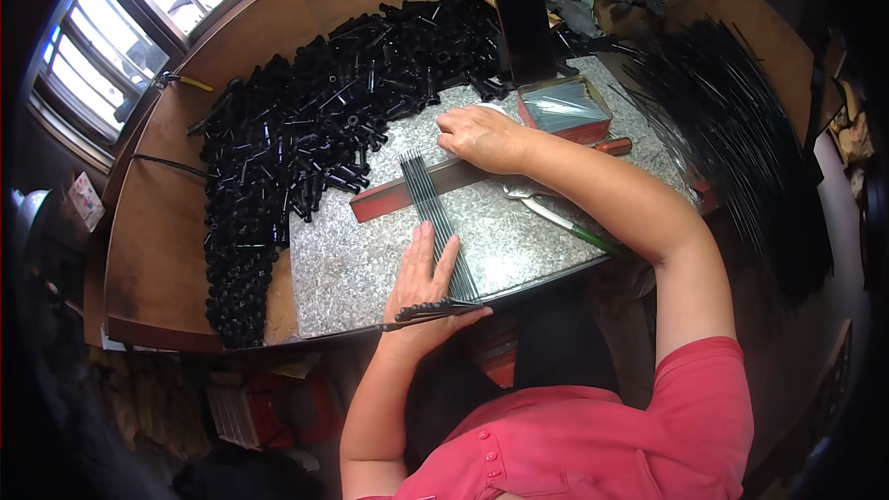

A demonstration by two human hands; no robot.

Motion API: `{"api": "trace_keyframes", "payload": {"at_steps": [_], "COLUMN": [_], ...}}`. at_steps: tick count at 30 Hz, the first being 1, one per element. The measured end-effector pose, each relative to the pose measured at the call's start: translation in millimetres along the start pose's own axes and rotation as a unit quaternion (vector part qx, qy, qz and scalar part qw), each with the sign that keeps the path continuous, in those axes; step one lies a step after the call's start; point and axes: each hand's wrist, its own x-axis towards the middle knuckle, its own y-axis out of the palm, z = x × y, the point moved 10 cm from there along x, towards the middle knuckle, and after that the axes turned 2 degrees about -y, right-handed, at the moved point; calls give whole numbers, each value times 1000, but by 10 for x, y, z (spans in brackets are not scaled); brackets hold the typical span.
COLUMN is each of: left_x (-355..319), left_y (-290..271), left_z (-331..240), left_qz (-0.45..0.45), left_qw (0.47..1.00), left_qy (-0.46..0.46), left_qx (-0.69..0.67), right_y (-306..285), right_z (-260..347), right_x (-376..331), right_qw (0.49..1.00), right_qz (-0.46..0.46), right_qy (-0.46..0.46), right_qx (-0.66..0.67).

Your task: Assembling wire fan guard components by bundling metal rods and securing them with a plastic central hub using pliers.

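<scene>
Lengthwise, thin rods (428, 202) point away, leftward; left hand (413, 287) touches them; right hand (486, 138) near; each grip unclear.

Thin dark rods (427, 199) side by side across a partly red bar (381, 203)

The wooden bench (153, 264) bears black tubes (338, 83) and a speckled slab (343, 278).

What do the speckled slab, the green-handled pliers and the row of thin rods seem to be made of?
Speckled slab: probably polished stone, perhaps granite, given its grey mottling and glare.
Green-handled pliers: shiny metal, from the bright reflections; green grip likely plastic.
Thin rods: likely metal, straight and glinting, though plastic is possible.
</scene>
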Motion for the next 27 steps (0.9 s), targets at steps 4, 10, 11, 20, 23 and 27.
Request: {"api": "trace_keyframes", "payload": {"at_steps": [4,10,11,20,23,27], "left_x": [9,16,16,18,10,-25], "left_y": [-11,-24,-25,-25,-44,-55], "left_z": [-16,-28,-33,-23,24,75], "left_qz": [2,-5,-5,3,3,-2], "left_qw": [1000,1000,1000,1000,1000,1000], "left_qy": [5,10,9,3,-9,-24], "left_qx": [3,4,5,3,-5,-12], "right_y": [10,23,34,-51,-407,-712], "right_z": [15,105,123,86,-76,-606], "right_x": [12,96,104,168,0,-365], "right_qw": [1000,999,999,992,986,981], "right_qz": [-14,-22,-22,-119,-169,-72], "right_qy": [-12,-29,-30,-5,9,130], "right_qx": [-3,14,15,29,-1,-124]}}
